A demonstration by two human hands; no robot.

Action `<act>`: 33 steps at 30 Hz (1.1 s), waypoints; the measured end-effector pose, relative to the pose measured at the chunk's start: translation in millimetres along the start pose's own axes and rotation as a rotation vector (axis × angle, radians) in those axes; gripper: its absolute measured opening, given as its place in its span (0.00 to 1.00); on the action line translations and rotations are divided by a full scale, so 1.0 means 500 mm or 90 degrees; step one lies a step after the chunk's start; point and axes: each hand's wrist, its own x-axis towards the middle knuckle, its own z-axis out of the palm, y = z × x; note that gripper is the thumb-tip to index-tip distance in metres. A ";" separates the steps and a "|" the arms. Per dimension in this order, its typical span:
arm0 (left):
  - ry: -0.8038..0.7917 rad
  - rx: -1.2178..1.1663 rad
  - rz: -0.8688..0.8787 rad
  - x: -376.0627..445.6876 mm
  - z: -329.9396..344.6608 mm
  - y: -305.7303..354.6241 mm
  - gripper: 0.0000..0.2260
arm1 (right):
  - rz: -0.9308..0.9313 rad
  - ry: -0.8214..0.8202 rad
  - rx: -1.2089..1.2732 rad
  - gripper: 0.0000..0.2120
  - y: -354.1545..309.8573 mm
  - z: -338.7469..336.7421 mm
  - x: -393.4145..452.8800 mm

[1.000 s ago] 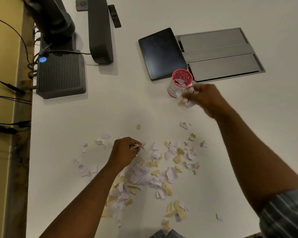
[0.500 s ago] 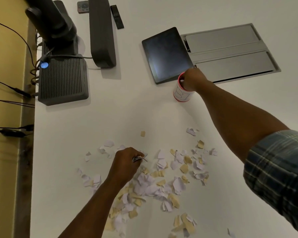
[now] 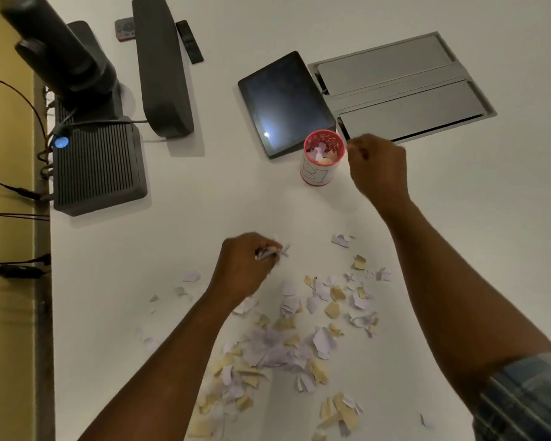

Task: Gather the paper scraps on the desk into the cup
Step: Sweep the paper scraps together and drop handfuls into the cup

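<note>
A red-rimmed white cup [image 3: 319, 173] stands on the white desk [image 3: 229, 198] and holds some white and tan scraps. My right hand [image 3: 377, 168] hovers just right of the cup, fingers curled, with nothing visible in it. My left hand [image 3: 247, 265] is closed on a small bunch of paper scraps at the far edge of the pile. The pile of torn white and tan paper scraps [image 3: 287, 342] spreads over the near middle of the desk, partly under my left forearm.
A dark tablet [image 3: 283, 103] lies just behind the cup, beside a grey hatch panel [image 3: 401, 90]. A ribbed grey box [image 3: 99, 167], a dark bar-shaped device [image 3: 163, 65] and a black stand [image 3: 64, 52] fill the back left. Cables hang over the left edge.
My right hand was at the cup's mouth with scraps and has now drawn back to the right of it, seemingly empty. My left hand moved slightly forward with its scraps.
</note>
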 end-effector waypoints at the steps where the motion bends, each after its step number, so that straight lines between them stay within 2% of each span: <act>1: -0.003 -0.005 0.015 0.022 0.000 0.022 0.05 | 0.015 -0.002 0.023 0.12 0.013 -0.001 -0.039; 6: 0.010 0.065 0.089 0.148 0.004 0.127 0.07 | 0.128 -0.060 0.090 0.10 0.086 0.015 -0.232; 8: 0.019 0.110 0.130 0.199 0.012 0.165 0.06 | 0.213 -0.073 0.069 0.14 0.116 0.024 -0.290; 11: 0.001 0.217 0.181 0.277 0.042 0.212 0.06 | 0.297 -0.109 0.009 0.26 0.141 0.032 -0.351; 14: -0.028 0.355 0.195 0.353 0.084 0.240 0.05 | 0.325 -0.121 -0.021 0.33 0.154 0.029 -0.381; 18: -0.106 0.605 0.244 0.417 0.122 0.260 0.03 | 0.306 -0.107 0.003 0.31 0.165 0.024 -0.395; 20: -0.130 0.667 0.245 0.434 0.140 0.255 0.02 | 0.281 -0.113 0.004 0.29 0.171 0.023 -0.398; 22: -0.147 0.686 0.228 0.446 0.158 0.239 0.02 | 0.268 -0.136 0.000 0.27 0.173 0.025 -0.403; 25: -0.157 0.699 0.184 0.456 0.173 0.224 0.14 | 0.267 -0.181 -0.006 0.29 0.176 0.030 -0.406; 30: -0.166 0.587 0.167 0.437 0.142 0.234 0.19 | 0.280 -0.242 0.010 0.36 0.174 0.032 -0.411; 33: -0.163 0.517 0.143 0.389 0.067 0.239 0.20 | 0.266 -0.264 -0.028 0.41 0.151 0.025 -0.428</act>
